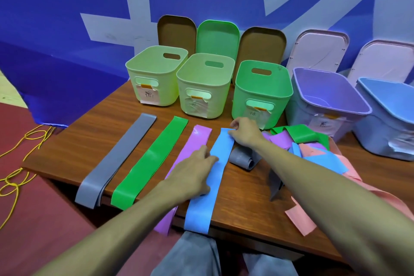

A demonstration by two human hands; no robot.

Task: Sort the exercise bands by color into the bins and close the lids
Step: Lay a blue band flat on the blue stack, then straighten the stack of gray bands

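A long, flat blue exercise band (208, 186) is lying lengthwise on the brown wood-grain counter (242, 197), its near end hanging over the near edge. The left hand (192, 177) is resting palm down on the band's left edge, fingers loosely flat and gripping nothing.

To the left, a flat purple exercise band (197, 141), a flat green exercise band (152, 163) and a doubled grey exercise band (116, 159) are lying side by side, apart from one another and also overhanging the near edge. To the right, a pink exercise band (300, 217) is trailing off the counter, and a rolled grey band (243, 159) is sitting just beside the blue one.

Farther out, the right hand (245, 132) is pinching the far end of the blue exercise band between thumb and fingers. Right of it, a tangled heap of bands (309, 145) is crowding the fronts of two bins.

Beyond, five open plastic bins are standing in a row: a yellow-green bin (156, 78), a pale green bin (203, 87), a bright green bin (262, 96), a purple bin (324, 101) and a blue bin (385, 119). Their lids are leaning upright behind them, including a green lid (217, 36). A yellow cord (22, 163) is lying on the floor at far left.
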